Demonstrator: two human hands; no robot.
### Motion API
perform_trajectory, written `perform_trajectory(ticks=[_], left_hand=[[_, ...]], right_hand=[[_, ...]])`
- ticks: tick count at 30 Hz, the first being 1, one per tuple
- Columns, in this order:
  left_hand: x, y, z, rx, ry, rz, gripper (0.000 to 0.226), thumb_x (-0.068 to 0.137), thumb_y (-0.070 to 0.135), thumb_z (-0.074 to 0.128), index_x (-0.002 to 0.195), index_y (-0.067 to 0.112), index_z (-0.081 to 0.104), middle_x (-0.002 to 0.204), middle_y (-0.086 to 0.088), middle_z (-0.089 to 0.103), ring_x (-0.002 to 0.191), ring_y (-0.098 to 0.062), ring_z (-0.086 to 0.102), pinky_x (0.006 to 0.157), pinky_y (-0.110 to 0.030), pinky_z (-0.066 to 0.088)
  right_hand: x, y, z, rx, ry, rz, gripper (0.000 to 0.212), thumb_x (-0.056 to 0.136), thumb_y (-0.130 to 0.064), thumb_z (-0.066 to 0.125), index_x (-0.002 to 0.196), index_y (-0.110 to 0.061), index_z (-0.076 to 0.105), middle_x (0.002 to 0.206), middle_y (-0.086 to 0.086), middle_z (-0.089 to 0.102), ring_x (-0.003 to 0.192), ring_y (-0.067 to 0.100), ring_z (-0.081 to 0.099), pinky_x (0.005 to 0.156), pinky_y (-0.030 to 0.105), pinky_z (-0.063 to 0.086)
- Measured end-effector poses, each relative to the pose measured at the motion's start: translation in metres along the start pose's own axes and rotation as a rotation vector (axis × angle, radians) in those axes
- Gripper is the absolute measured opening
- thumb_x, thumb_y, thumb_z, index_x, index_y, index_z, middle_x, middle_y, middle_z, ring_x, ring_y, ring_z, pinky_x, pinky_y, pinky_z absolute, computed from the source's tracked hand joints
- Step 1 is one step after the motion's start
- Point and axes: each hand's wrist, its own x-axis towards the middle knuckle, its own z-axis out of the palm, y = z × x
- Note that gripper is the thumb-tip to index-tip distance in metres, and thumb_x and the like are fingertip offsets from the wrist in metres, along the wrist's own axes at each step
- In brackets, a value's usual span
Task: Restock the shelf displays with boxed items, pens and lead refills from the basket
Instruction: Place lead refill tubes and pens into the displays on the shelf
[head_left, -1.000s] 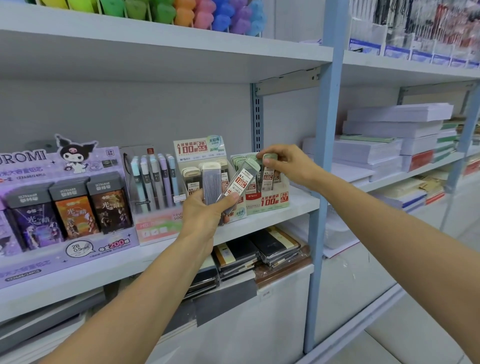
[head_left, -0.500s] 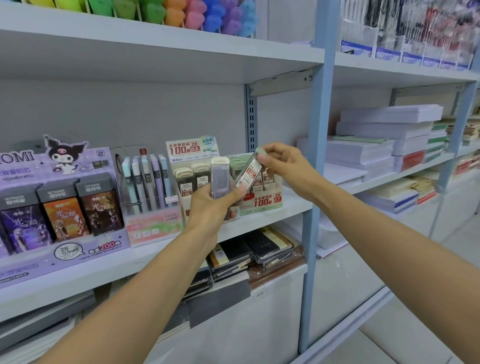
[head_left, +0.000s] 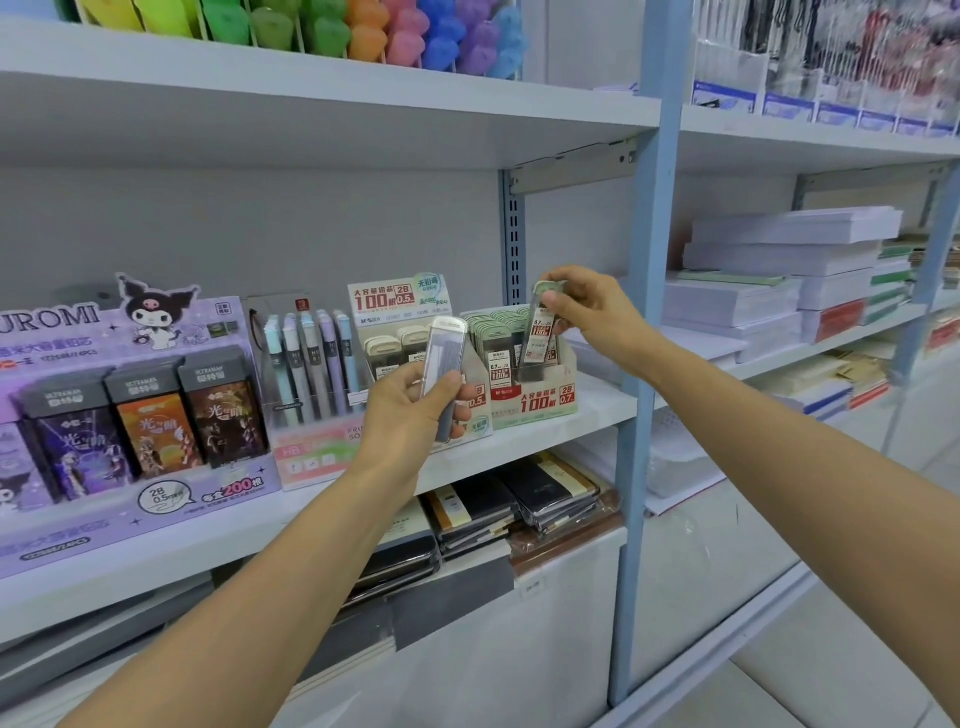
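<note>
My left hand (head_left: 410, 410) grips a clear lead-refill case with a cream cap (head_left: 444, 358), held upright in front of the 0.5 display box (head_left: 400, 312). My right hand (head_left: 587, 306) pinches the green-capped top of another lead-refill case (head_left: 537, 338), which hangs over the 0.7 display box (head_left: 540, 400) among several like cases. Both boxes stand on the white middle shelf (head_left: 597, 400).
Left of the refills stand a pen display (head_left: 311, 364) and a purple Kuromi lead display (head_left: 130, 405). A blue upright post (head_left: 647, 312) rises just right of the 0.7 box. Notebooks (head_left: 519, 504) lie on the shelf below; paper stacks (head_left: 779, 280) fill the right bay.
My right hand took one refill case out of my left hand and carried it right, over the 0.7 box. My left hand now holds a single case.
</note>
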Motion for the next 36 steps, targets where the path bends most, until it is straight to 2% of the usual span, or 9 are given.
perform_trajectory(ticks=[6, 10, 14, 17, 20, 22, 25, 30, 36], left_hand=[[-0.004, 0.001, -0.008, 0.017, -0.009, -0.002, 0.012, 0.092, 0.014, 0.062, 0.104, 0.013, 0.061, 0.078, -0.003, 0.074, 0.057, -0.009, 0.063, 0.052, -0.02, 0.052], [-0.006, 0.003, -0.011, 0.008, -0.033, -0.028, 0.02, 0.091, 0.014, 0.064, 0.11, 0.01, 0.057, 0.08, -0.004, 0.075, 0.057, -0.01, 0.064, 0.052, -0.02, 0.052], [-0.008, 0.003, -0.016, 0.014, -0.071, -0.035, 0.021, 0.091, 0.015, 0.065, 0.111, 0.009, 0.058, 0.082, -0.005, 0.076, 0.058, -0.009, 0.065, 0.053, -0.02, 0.053], [-0.009, 0.004, -0.017, 0.014, -0.118, -0.043, 0.021, 0.091, 0.015, 0.065, 0.11, 0.01, 0.061, 0.085, -0.006, 0.076, 0.059, -0.01, 0.064, 0.053, -0.02, 0.052], [-0.011, 0.01, -0.016, -0.075, -0.244, -0.124, 0.02, 0.09, 0.016, 0.063, 0.109, 0.009, 0.064, 0.083, -0.005, 0.075, 0.057, -0.009, 0.061, 0.052, -0.018, 0.051], [-0.013, 0.015, -0.018, -0.24, -0.346, -0.243, 0.021, 0.086, 0.017, 0.063, 0.104, 0.008, 0.066, 0.078, -0.005, 0.072, 0.054, -0.009, 0.059, 0.048, -0.017, 0.05], [-0.016, 0.018, -0.024, -0.338, -0.426, -0.314, 0.03, 0.081, 0.023, 0.064, 0.105, 0.004, 0.068, 0.081, -0.01, 0.072, 0.058, -0.013, 0.064, 0.051, -0.019, 0.055], [-0.021, 0.015, -0.031, 0.068, -0.3, -0.004, 0.028, 0.088, 0.031, 0.061, 0.107, 0.014, 0.072, 0.103, -0.002, 0.075, 0.095, -0.018, 0.07, 0.08, -0.026, 0.057], [-0.027, 0.013, -0.035, 0.177, -0.145, 0.18, 0.018, 0.09, 0.013, 0.065, 0.106, 0.017, 0.072, 0.098, 0.003, 0.075, 0.09, -0.012, 0.07, 0.075, -0.02, 0.056]], right_hand=[[-0.004, 0.004, 0.011, -0.156, -0.072, 0.045, 0.018, 0.098, -0.017, 0.054, 0.112, -0.017, 0.066, 0.108, 0.004, 0.067, 0.1, 0.02, 0.063, 0.088, 0.039, 0.056], [-0.009, 0.01, 0.016, -0.186, 0.03, 0.07, 0.013, 0.091, -0.016, 0.064, 0.103, -0.02, 0.063, 0.101, 0.004, 0.063, 0.097, 0.024, 0.062, 0.084, 0.045, 0.057], [-0.018, 0.0, 0.017, -0.162, 0.194, -0.009, 0.015, 0.09, -0.018, 0.066, 0.105, -0.02, 0.065, 0.107, -0.002, 0.064, 0.088, 0.008, 0.058, 0.088, 0.04, 0.055], [-0.033, -0.018, 0.02, 0.073, -0.017, -0.072, 0.025, 0.093, -0.027, 0.063, 0.118, -0.029, 0.063, 0.11, -0.009, 0.068, 0.085, 0.007, 0.065, 0.078, 0.029, 0.056], [-0.045, -0.032, 0.029, 0.192, -0.375, -0.083, 0.042, 0.094, -0.023, 0.062, 0.134, -0.03, 0.055, 0.124, -0.01, 0.065, 0.105, 0.01, 0.065, 0.087, 0.022, 0.052], [-0.047, -0.036, 0.034, 0.29, -0.432, -0.086, 0.041, 0.092, -0.015, 0.063, 0.132, -0.023, 0.057, 0.126, -0.005, 0.065, 0.114, 0.012, 0.062, 0.087, 0.022, 0.051], [-0.048, -0.04, 0.038, 0.382, -0.38, -0.046, 0.029, 0.087, -0.016, 0.066, 0.116, -0.016, 0.062, 0.115, 0.003, 0.068, 0.103, 0.017, 0.064, 0.083, 0.027, 0.053], [-0.044, -0.043, 0.043, 0.361, -0.237, 0.027, 0.013, 0.09, -0.016, 0.064, 0.1, -0.007, 0.063, 0.089, 0.003, 0.073, 0.079, 0.013, 0.066, 0.066, 0.021, 0.053], [-0.045, -0.051, 0.049, 0.349, -0.284, 0.069, 0.023, 0.094, -0.02, 0.06, 0.11, -0.005, 0.067, 0.098, 0.01, 0.073, 0.09, 0.018, 0.069, 0.071, 0.023, 0.056]])
